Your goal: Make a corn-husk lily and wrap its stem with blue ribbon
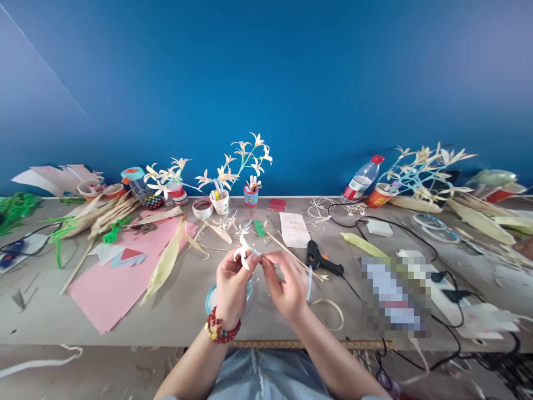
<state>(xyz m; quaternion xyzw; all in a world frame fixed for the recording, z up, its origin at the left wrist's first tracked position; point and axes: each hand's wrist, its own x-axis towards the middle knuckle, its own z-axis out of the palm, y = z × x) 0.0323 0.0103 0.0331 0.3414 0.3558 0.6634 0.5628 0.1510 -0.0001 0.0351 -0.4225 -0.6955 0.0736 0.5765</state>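
Near the middle of the table's front, my left hand (233,280) is closed around a white husk flower (242,251), its curled petals rising above the thumb. A thin light-blue stem (255,252) runs from the flower toward the right. My right hand (287,280) pinches the end of that stem between thumb and fingertips, so both hands nearly meet. Under my left wrist lies a roll of light-blue tape (211,300), partly hidden by the hand. A black glue gun (322,259) rests to the right of my right hand, a glue stick (309,283) pointing from it.
Pink paper (112,283) and a corn husk (164,261) lie left. Cups with husk flowers (220,203) stand along the blue wall. A bottle (361,180) is at back right. Black cables and a power strip (443,294) cover the right side, beside a blurred-out patch (395,297).
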